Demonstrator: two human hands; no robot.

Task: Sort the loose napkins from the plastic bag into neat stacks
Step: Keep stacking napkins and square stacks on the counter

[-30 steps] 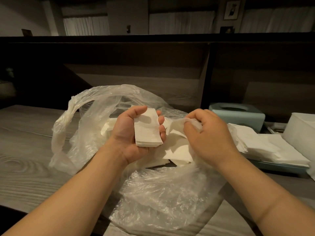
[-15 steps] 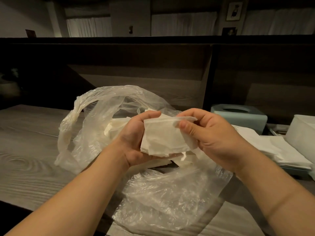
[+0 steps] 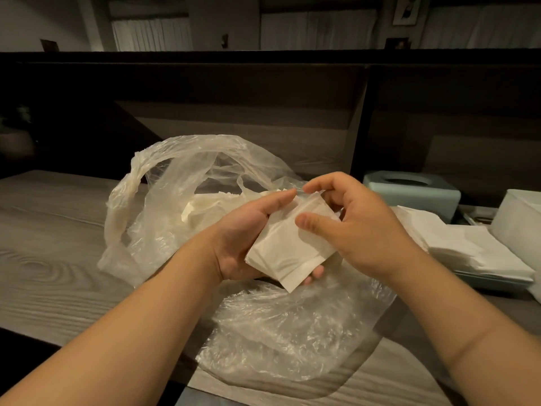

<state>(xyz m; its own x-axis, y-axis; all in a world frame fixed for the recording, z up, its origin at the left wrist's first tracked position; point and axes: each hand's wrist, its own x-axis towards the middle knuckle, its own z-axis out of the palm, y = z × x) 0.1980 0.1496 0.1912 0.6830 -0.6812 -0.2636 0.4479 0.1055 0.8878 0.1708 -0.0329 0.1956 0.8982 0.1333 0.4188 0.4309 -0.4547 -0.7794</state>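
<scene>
A clear plastic bag [image 3: 164, 200] lies open on the wooden table [image 3: 52, 230], with loose white napkins [image 3: 205, 209] still inside it. My left hand [image 3: 243, 238] cradles a small stack of folded white napkins [image 3: 287, 250] from below, above the bag. My right hand [image 3: 360, 227] holds the stack's top right end, thumb on the upper napkin and fingers curled over its far edge. A neat pile of napkins [image 3: 468, 250] lies to the right on a pale tray.
A light blue tissue box [image 3: 415, 191] stands behind the pile. A white container [image 3: 518, 218] sits at the far right edge. A dark wooden partition [image 3: 263, 106] rises behind the table. The table's front edge runs low at the left.
My right hand brought a napkin from the bag onto the stack in my left hand. Both hands now hold the stack, which has tilted and moved slightly right.
</scene>
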